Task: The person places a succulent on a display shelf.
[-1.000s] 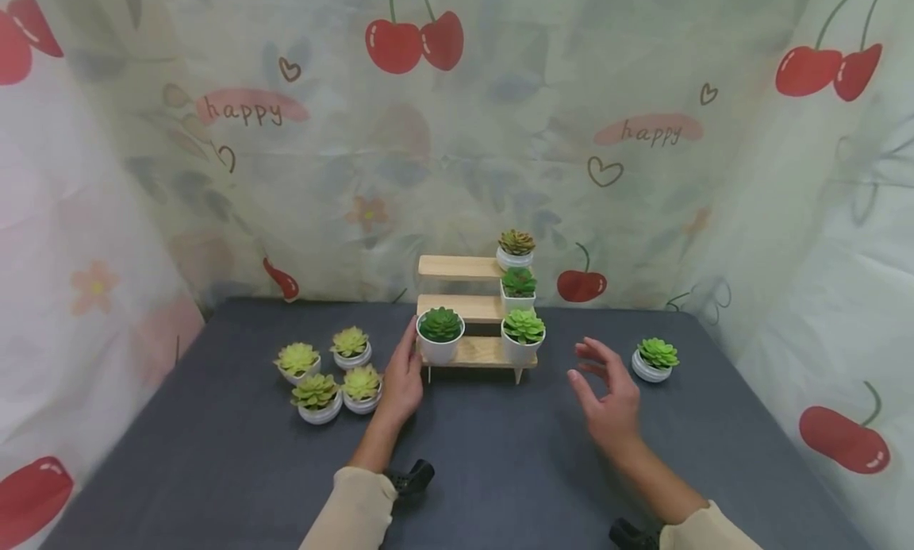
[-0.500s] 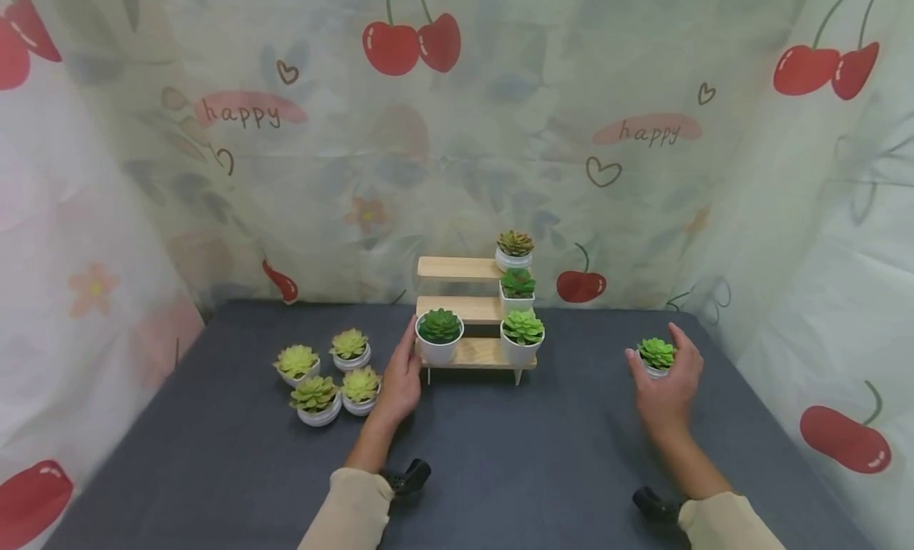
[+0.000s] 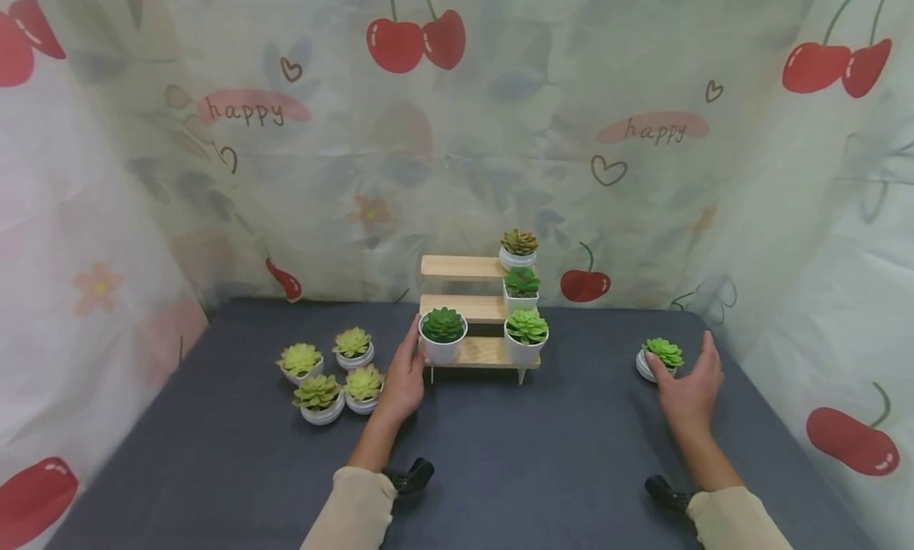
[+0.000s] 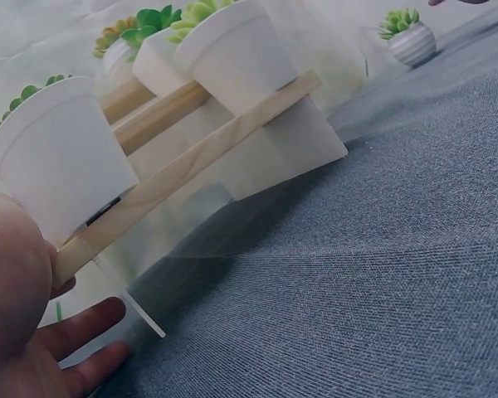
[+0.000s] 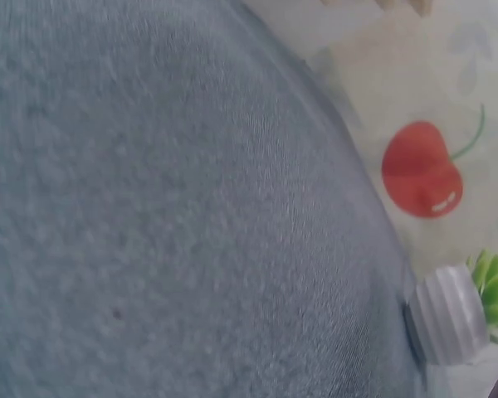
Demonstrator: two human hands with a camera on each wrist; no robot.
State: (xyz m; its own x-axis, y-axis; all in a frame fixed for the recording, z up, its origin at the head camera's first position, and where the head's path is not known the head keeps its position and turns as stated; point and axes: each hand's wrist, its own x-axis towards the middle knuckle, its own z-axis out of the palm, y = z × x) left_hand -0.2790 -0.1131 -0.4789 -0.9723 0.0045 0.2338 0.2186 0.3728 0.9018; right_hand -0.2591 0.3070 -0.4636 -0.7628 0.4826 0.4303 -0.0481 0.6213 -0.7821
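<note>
Plant (image 3: 666,351) sat approx. 3 o'clock of the stand (image 3: 484,349), my R hand (image 3: 691,387) wide beside it, L hand (image 3: 403,379) straight-fingered at the stand's 9 o'clock end. Prob. pick-up step; next move likely called for pinching the pot (image 3: 643,367).

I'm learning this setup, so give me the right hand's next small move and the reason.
Probably curl the right hand around the lone potted succulent: in the head view, the thumb overlaps the pot while the fingers show to its right with a gap, and the wooden stand has bare room.
</note>
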